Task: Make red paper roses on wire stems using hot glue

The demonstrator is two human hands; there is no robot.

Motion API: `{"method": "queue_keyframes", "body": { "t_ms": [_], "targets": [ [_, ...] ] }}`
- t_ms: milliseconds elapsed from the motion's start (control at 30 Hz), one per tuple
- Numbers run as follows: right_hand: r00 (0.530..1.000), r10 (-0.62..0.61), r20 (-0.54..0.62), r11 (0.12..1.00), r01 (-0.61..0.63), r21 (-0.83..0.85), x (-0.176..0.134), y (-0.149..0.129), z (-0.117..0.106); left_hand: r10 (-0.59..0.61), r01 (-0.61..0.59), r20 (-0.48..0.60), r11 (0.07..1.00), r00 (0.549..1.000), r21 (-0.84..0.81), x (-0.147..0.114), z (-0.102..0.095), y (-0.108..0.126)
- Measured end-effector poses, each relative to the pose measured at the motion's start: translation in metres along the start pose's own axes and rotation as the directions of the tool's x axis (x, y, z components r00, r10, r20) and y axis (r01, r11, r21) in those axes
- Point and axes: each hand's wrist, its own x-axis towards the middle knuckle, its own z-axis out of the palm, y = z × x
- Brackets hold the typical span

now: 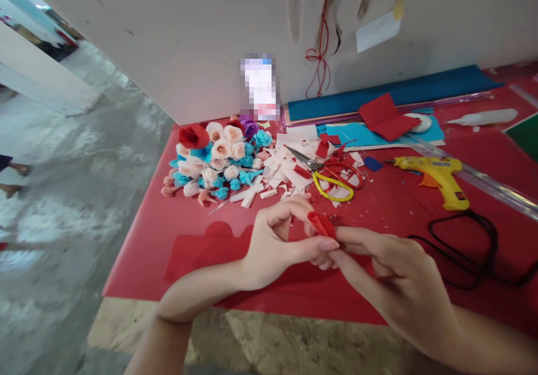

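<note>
Above the front part of the red-covered table, a small piece of red crepe paper (321, 225) is curled into a roll with an open end facing up. My left hand (273, 243) pinches it from the left, thumb in front and fingers behind. From the right, my right hand (399, 277) closes thumb and fingertips on its lower end, meeting the left thumb. Below my left wrist lies a flat red paper sheet (189, 257) with rounded cut shapes by its upper edge. Just beyond the hands rest scissors (334, 187) with yellow and red handles, among white paper scraps (281, 167).
Finished paper flowers (218, 156) are heaped at the back left. A phone (260, 86) leans on the wall. To the right lie a yellow glue gun (445, 176) with a black cord (491, 240), folded red paper (389, 118), blue paper (390, 92) and a white bottle (487, 117).
</note>
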Motion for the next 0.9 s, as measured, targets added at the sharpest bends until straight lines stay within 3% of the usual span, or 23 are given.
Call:
{"method": "queue_keyframes", "body": {
  "t_ms": [167, 433, 900],
  "targets": [
    [0.999, -0.029, -0.022, 0.997, 0.028, -0.069, -0.001, 0.003, -0.001, 0.049, -0.051, 0.022, 0.990, 0.999, 0.130, 0.001, -0.002, 0.005],
    [0.998, -0.054, -0.022, 0.993, 0.052, -0.105, -0.004, 0.002, -0.003, 0.206, -0.230, 0.110, 0.927, 0.972, 0.298, 0.004, -0.005, 0.013],
    [0.999, -0.025, 0.023, 1.000, 0.025, -0.018, 0.000, 0.001, -0.005, 0.171, -0.193, 0.106, 0.950, 0.979, 0.244, 0.004, -0.006, 0.012]
  ]
}}
